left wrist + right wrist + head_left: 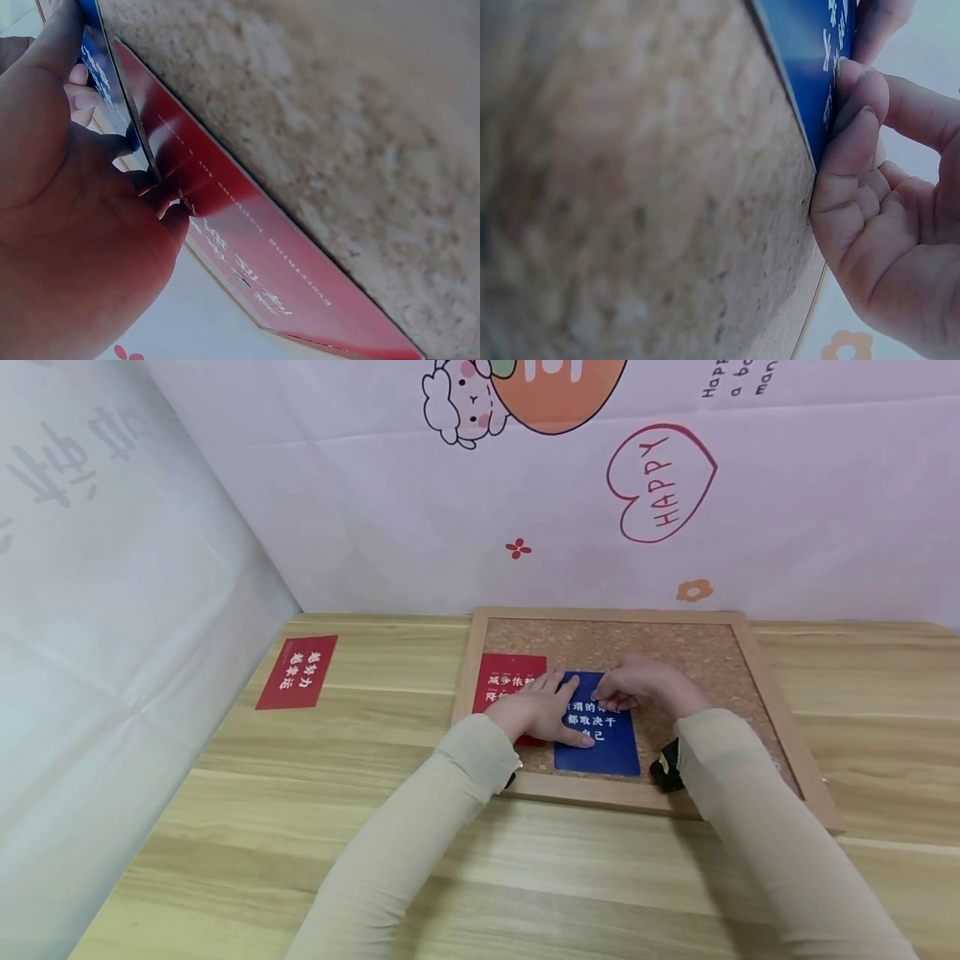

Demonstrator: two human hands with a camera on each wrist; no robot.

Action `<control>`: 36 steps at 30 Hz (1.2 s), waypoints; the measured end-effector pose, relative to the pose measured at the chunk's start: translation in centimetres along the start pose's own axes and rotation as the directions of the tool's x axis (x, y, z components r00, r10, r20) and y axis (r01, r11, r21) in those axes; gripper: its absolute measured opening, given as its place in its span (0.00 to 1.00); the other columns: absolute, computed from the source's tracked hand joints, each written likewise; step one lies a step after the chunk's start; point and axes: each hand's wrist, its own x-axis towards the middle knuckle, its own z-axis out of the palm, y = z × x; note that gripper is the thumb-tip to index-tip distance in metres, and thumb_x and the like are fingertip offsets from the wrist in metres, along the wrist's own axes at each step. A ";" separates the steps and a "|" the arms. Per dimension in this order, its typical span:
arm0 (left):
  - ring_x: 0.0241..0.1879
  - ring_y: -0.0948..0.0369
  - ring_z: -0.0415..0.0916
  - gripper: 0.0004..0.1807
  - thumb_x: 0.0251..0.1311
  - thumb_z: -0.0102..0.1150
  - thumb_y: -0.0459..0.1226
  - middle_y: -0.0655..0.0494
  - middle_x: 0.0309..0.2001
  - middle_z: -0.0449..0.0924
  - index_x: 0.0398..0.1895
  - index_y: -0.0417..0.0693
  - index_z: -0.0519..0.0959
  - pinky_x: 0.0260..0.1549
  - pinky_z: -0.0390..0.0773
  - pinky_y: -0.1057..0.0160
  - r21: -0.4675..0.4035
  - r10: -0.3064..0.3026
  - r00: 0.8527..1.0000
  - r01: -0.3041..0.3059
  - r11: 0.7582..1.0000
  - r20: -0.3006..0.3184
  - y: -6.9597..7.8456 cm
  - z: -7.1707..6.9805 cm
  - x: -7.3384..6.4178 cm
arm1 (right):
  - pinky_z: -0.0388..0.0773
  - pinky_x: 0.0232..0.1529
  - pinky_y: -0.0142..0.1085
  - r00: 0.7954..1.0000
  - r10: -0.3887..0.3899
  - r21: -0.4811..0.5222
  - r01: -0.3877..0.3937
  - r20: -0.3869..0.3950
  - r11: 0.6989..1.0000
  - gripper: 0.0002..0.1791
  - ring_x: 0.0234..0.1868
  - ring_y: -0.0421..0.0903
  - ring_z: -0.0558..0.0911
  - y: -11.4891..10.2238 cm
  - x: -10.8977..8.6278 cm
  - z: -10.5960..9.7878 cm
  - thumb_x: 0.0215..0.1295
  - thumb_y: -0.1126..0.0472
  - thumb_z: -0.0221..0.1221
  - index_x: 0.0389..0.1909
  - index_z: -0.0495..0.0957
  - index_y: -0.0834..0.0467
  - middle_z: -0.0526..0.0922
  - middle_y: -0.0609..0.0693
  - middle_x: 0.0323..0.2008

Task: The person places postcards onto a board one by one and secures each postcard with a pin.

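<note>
A blue card [596,756] with white writing lies on the cork board [675,639], beside a red card [491,667]. My left hand [536,706] rests spread over both cards, its thumb and a finger on the blue one. In the left wrist view, its fingertips touch the cards' adjoining edges. My right hand [637,683] is at the blue card's upper part, fingers curled, thumb and forefinger pinching what looks like a small pale pin. The fingertips mostly hide it, also in the right wrist view. A small round pin [505,679] sits in the red card.
The board's wooden frame [600,792] lies on the wood-grain table [262,827]. Another red card [297,672] lies left of the board. White printed cloth [375,527] rises behind and at the left. Black wrist gear [666,768] is by the right sleeve.
</note>
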 end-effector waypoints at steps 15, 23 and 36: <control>0.77 0.57 0.25 0.51 0.61 0.51 0.61 0.54 0.78 0.26 0.77 0.53 0.37 0.76 0.37 0.57 -0.003 0.001 1.000 -0.001 1.000 0.004 -0.1 0.0 0.0 | 0.73 0.29 0.29 1.000 0.011 -0.023 -0.012 -0.024 1.000 0.09 0.22 0.37 0.75 -0.3 0.0 0.3 0.64 0.62 0.56 0.35 0.76 0.66 0.77 0.42 0.18; 0.78 0.57 0.26 0.52 0.59 0.52 0.62 0.53 0.78 0.28 0.77 0.53 0.37 0.76 0.38 0.56 0.002 0.010 1.000 -0.010 1.000 0.001 -0.2 0.1 0.2 | 0.73 0.29 0.29 1.000 -0.006 -0.026 0.006 -0.018 1.000 0.09 0.23 0.37 0.75 -0.1 -0.1 0.3 0.65 0.61 0.56 0.33 0.76 0.65 0.77 0.42 0.18; 0.78 0.56 0.26 0.53 0.59 0.52 0.63 0.53 0.78 0.27 0.77 0.53 0.37 0.76 0.38 0.55 0.005 0.011 1.000 -0.011 1.000 0.001 -0.4 0.2 0.3 | 0.73 0.29 0.29 1.000 -0.023 0.002 0.023 -0.014 1.000 0.11 0.24 0.37 0.76 0.0 -0.1 0.2 0.65 0.62 0.54 0.39 0.76 0.68 0.78 0.42 0.19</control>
